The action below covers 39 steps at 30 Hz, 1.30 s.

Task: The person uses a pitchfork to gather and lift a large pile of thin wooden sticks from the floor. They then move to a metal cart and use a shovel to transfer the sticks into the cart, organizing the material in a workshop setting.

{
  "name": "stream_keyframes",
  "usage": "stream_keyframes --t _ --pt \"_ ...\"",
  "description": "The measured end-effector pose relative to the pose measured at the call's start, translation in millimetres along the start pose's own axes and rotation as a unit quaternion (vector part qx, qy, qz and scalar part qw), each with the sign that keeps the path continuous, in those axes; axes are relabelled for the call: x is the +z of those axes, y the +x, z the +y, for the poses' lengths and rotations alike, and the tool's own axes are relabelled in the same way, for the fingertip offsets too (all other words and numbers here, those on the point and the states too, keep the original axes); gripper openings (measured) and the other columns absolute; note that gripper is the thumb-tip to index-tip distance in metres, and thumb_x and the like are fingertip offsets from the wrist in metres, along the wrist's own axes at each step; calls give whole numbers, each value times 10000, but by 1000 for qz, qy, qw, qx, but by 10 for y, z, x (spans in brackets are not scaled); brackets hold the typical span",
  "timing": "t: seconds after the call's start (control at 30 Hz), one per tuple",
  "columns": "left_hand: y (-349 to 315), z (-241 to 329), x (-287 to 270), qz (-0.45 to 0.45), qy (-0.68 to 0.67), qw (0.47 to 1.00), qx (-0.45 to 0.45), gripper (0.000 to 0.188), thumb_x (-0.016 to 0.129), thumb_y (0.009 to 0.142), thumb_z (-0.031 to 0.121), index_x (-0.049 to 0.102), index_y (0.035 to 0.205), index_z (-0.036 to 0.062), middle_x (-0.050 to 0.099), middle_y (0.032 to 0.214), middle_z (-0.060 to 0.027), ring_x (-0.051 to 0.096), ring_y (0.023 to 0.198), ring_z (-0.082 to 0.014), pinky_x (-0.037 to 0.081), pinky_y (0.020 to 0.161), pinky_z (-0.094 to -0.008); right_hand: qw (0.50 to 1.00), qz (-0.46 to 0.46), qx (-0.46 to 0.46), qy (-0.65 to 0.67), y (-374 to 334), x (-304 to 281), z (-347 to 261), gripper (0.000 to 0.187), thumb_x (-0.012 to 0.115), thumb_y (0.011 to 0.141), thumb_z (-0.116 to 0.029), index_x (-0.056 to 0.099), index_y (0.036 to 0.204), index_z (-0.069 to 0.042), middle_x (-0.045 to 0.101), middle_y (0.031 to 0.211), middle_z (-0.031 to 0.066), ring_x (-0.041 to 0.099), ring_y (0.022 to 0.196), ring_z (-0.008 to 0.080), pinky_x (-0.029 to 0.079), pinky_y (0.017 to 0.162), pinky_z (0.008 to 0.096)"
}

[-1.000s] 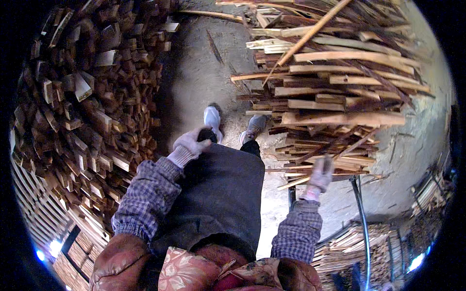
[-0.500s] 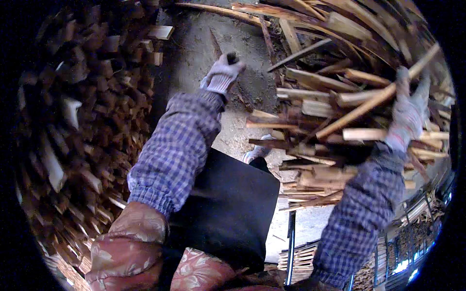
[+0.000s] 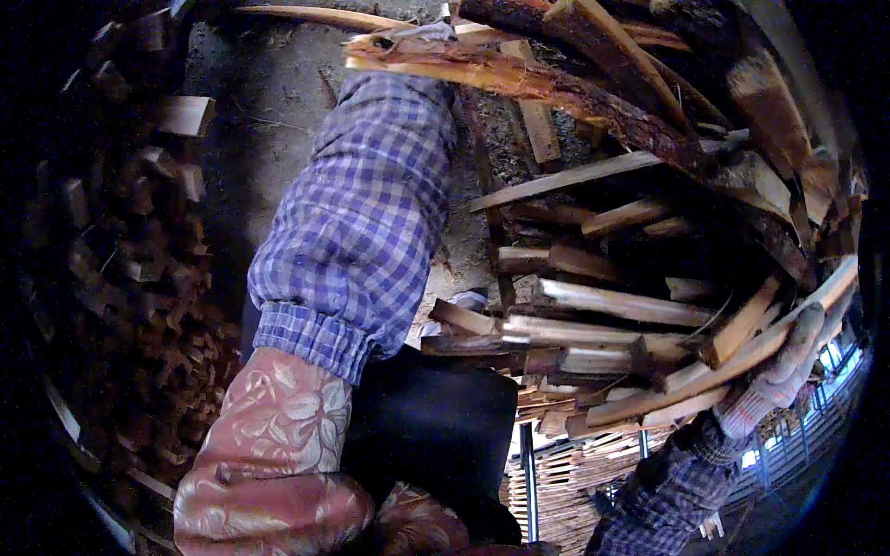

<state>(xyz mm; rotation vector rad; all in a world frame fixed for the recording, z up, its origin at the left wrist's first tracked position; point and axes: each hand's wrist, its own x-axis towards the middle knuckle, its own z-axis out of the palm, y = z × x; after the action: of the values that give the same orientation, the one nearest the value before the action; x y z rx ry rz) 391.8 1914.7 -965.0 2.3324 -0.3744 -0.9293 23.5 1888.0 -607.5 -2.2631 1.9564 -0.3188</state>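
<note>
My left arm reaches forward, in a checked sleeve. My gloved left hand (image 3: pixel 426 31) is at the end of a rough, bark-edged piece of wood (image 3: pixel 519 79). This wood crosses over the wrist and hides most of the hand; its fingers cannot be made out. At the right my gloved right hand (image 3: pixel 788 357) is closed on a long pale stick of split wood (image 3: pixel 709 378). The stick lies along the near side of a heap of split firewood (image 3: pixel 612 301), and its far end runs to the right rim of the view.
A dark stack of cut wood (image 3: pixel 139 250) stands at the left, one pale end (image 3: pixel 185 115) sticking out. Bare ground (image 3: pixel 250 93) lies between stack and heap. Below right are stacked thin sticks (image 3: pixel 565 491) and metal bars (image 3: pixel 528 482). A black sheet (image 3: pixel 426 435) covers my lap.
The view has swung to the right. My left hand has moved forward to the bark-edged wood's end. My right hand has brought the stick down from above the heap to its near side.
</note>
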Motion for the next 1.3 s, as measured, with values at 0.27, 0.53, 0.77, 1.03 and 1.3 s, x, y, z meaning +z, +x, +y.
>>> stream_keyframes --t 0.27,0.53,0.77,1.03,1.3 --pt "82 -102 -20 5 -39 999 11 377 632 629 136 511 969 25 581 801 -85 573 666 -228 492 597 -356 1000 -6 17 4 -80 -29 167 634 411 865 -463 329 1337 -47 309 1378 172 354 1229 296 285 1001 349" --pt "78 -134 -98 -4 -108 994 12 344 621 602 45 492 919 16 561 754 -87 561 613 -231 494 543 -358 1000 -2 4 -8 -66 -138 216 630 381 869 -481 337 1335 -60 318 1368 169 353 1227 287 284 1004 354" --pt "-278 -550 -367 -6 -237 971 -37 329 610 579 -33 475 876 8 544 713 -89 550 566 -234 495 496 -360 1000 -7 -13 -16 -63 -179 323 628 354 872 -496 344 1333 -71 326 1360 167 353 1226 280 284 1006 358" --pt "-1672 -1643 -514 -266 -495 731 -387 337 613 655 8 501 972 -24 582 872 -153 617 735 -297 534 616 -422 998 -24 -61 -5 61 -108 207 628 324 876 -514 352 1331 -83 335 1350 165 352 1224 271 283 1008 363" --pt "-1952 -1678 -349 -565 -551 466 -400 330 519 876 209 508 1144 18 593 1064 -123 594 916 -264 470 849 -445 997 -2 59 53 59 -80 -13 474 375 918 -363 400 1289 -69 353 1346 159 380 1212 272 304 1006 357"
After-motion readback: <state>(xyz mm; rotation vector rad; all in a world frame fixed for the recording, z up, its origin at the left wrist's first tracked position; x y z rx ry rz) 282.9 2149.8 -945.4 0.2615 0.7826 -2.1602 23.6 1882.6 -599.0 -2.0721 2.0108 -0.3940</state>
